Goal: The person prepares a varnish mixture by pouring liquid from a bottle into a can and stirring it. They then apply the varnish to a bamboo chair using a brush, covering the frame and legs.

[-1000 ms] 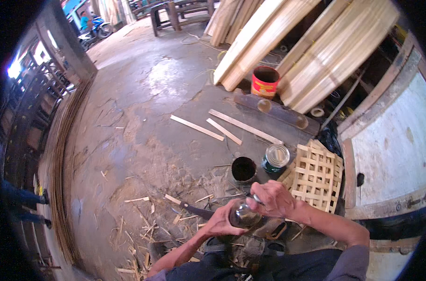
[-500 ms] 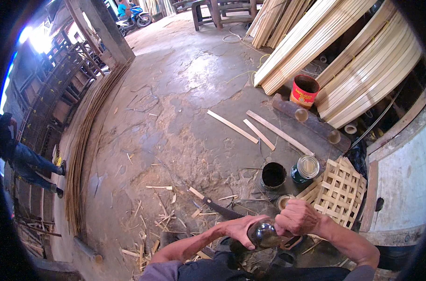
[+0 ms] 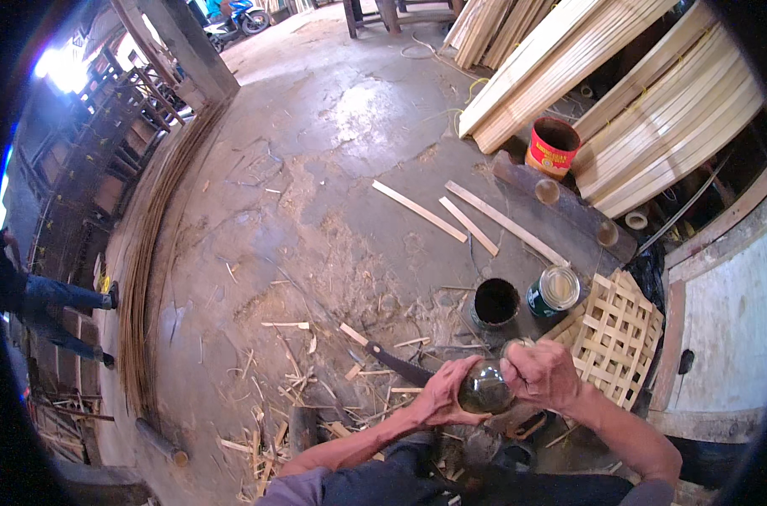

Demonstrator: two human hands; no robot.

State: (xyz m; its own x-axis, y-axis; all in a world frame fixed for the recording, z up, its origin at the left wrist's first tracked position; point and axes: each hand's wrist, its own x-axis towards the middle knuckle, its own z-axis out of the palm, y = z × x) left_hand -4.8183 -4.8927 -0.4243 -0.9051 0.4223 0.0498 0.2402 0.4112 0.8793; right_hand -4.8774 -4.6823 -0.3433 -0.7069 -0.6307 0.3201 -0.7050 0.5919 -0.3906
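Shifted slightly toward 12 o'clock since half a second ago, the rounded glass vessel and both hands now sit farther from the lap. The left hand is half open, fingers and thumb spread around the glass; the right hand is curled tight at its 2 o'clock side (whatever it grips is hidden). Taking the glass as the dial's centre, a dark open can stands on the floor at 12, and a green can with pale lettering at 1. Farther out, between 12 and 1, a red tin carries yellow print. Woven strips lie at 2; a dark blade points in from between 9 and 10.
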